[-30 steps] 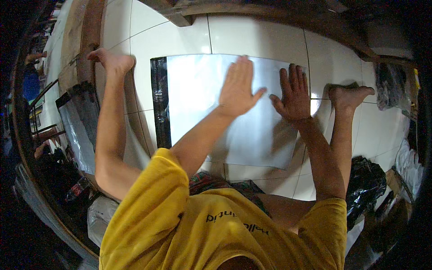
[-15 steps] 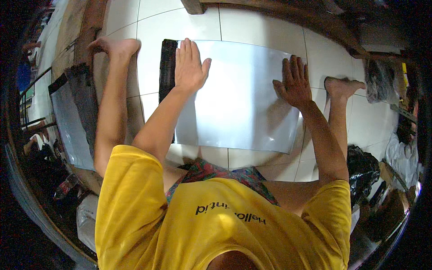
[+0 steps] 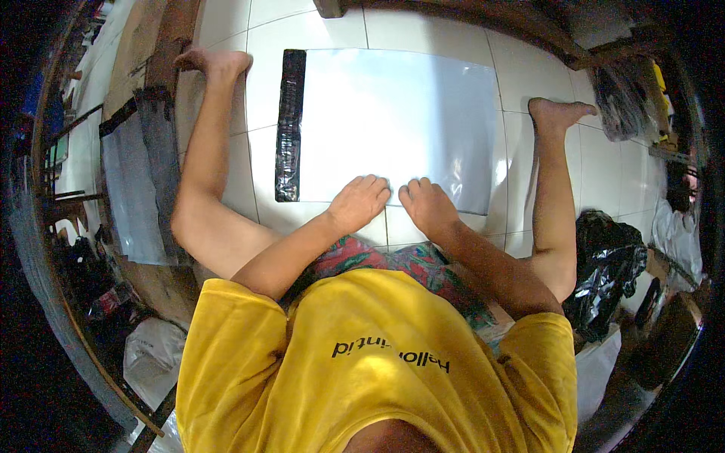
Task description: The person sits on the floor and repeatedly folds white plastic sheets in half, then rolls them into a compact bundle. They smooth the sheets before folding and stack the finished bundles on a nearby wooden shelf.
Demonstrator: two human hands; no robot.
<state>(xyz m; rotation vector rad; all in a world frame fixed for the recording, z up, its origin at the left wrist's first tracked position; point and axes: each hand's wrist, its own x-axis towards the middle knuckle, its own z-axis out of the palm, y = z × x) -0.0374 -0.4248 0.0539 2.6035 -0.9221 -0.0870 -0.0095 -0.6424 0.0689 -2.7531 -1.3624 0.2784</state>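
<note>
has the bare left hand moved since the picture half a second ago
Yes: against the glossy white tiled floor, the bare left hand has moved toward the yellow cloth shirt and rightward.

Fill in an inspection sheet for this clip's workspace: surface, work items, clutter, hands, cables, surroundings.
Surface: white tiled floor, with dark joint lines.
Work items: white plastic sheet lying flat, black strip along its left side.
Clutter: crumpled black plastic bag at right; grey sheet with dark bands at left.
Hands: left hand and right hand side by side at the sheet's near edge, fingers curled; grip unclear.
Cables: nothing seen.
Surroundings: wooden beam beyond the sheet.
</note>
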